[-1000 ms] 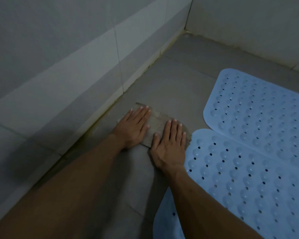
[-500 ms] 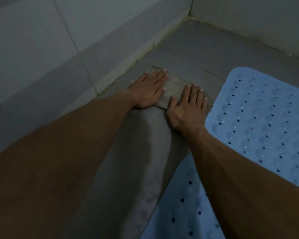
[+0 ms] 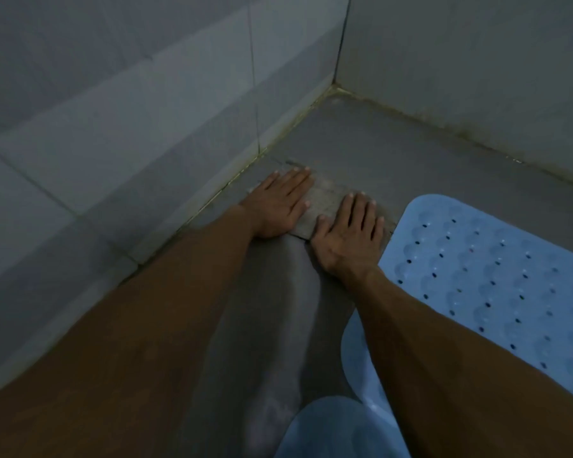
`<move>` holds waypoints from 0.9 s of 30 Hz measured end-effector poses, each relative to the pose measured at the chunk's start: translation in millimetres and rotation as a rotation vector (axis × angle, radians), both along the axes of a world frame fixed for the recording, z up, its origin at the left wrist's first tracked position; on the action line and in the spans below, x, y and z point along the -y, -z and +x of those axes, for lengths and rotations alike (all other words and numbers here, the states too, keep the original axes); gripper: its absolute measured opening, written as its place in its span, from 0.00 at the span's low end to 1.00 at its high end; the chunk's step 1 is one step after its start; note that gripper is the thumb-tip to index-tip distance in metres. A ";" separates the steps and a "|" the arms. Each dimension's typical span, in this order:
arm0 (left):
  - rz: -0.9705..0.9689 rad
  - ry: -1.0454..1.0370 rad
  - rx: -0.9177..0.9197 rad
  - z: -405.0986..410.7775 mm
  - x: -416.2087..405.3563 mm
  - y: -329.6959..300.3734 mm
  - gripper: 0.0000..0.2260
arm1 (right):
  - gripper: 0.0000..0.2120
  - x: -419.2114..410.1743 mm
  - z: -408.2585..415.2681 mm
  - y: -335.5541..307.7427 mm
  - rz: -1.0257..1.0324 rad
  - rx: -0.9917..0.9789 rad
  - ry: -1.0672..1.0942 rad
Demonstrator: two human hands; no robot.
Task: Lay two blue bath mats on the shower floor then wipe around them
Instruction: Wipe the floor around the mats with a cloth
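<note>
The shower floor (image 3: pixel 394 150) is the biggest thing in view, grey tile running up to a corner where two tiled walls (image 3: pixel 146 94) meet, with yellowed grout along the joint. Two blue bath mats are already down: the far mat (image 3: pixel 497 269) lies to the right, studded with bumps and small holes, its rounded corner just beside the right hand, and the near mat (image 3: pixel 338 431) shows only as a rounded end at the bottom edge, its far rim tucked under the right forearm. So the laying seems done and the wiping is the step in hand. One cloth (image 3: pixel 325 206), a dull grey-brown rag, lies flat on the floor between the left wall and the far mat, its long axis running across that strip from wall to mat. Both hands press on it with straight, spread fingers, so neither grip is curled round anything: the left hand (image 3: pixel 278 206) covers the wall end, the right hand (image 3: pixel 351 236) the mat end, fingertips pointing toward the corner. The unwiped floor lies ahead of the hands, toward the corner, so the next push likely runs forward along the wall. The right hand is nearer the far mat and would have to keep the rag's end from riding up over the mat's edge.
</note>
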State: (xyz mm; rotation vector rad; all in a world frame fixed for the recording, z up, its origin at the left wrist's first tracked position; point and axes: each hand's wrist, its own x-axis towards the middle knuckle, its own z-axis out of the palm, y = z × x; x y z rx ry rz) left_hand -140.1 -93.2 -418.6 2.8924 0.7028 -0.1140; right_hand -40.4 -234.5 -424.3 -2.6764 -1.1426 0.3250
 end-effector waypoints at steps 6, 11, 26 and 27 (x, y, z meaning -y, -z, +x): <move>0.071 0.024 0.016 7.2 -11.4 -0.1 0.26 | 0.33 -4.3 2.7 -7.3 -0.008 -0.048 -0.005; 0.058 0.039 0.049 10.7 -17.8 4.6 0.25 | 0.33 -4.3 1.6 -6.4 0.043 0.003 -0.002; 0.046 -0.039 -0.061 81.8 -92.0 -2.6 0.26 | 0.35 -87.4 82.9 3.4 0.149 -0.028 -0.067; 0.050 -0.050 -0.063 87.6 -92.2 -2.8 0.26 | 0.34 -88.6 93.7 3.5 0.144 -0.036 -0.095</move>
